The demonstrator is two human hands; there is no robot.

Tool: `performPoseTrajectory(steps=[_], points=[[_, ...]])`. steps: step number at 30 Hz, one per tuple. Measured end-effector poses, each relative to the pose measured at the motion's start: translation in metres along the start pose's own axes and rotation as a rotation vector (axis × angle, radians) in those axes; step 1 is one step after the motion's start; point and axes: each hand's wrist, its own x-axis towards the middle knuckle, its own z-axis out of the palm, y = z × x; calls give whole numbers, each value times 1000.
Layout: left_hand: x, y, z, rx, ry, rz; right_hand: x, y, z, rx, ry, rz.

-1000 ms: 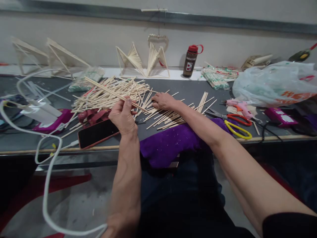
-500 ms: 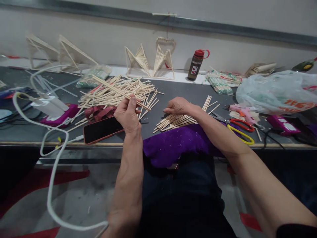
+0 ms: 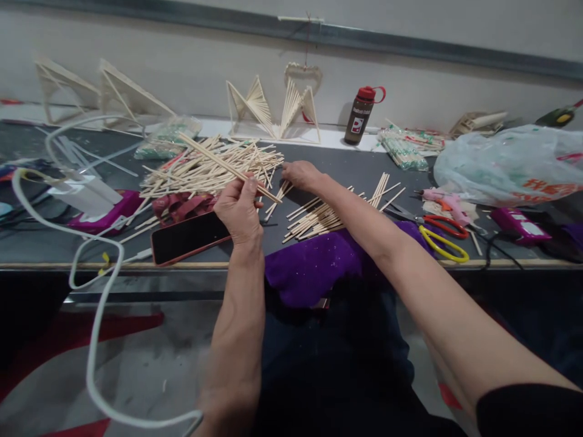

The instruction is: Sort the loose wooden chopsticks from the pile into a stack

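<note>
The person's left hand (image 3: 239, 207) pinches thin, straight, pale wooden sticks (image 3: 209, 155) between thumb and fingers. At eleven o'clock from it lies a tangled heap of loose pale sticks (image 3: 204, 175). The right hand (image 3: 299, 175) curls low by the heap's edge; from here I can't tell whether it grips anything. At five o'clock from it is a smaller spread of similar sticks (image 3: 312, 223).

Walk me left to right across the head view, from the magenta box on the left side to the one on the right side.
Left magenta box → phone → left hand → right hand → red-capped bottle → scissors handles → right magenta box.
</note>
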Motion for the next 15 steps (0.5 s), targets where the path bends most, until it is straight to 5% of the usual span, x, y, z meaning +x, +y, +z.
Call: performPoseTrajectory(steps=[11, 15], points=[[-2, 0, 2, 33, -86, -14, -92, 11, -6, -146, 15, -54], [6, 2, 14, 122, -229, -132, -101, 23, -8, -114, 182, -5]])
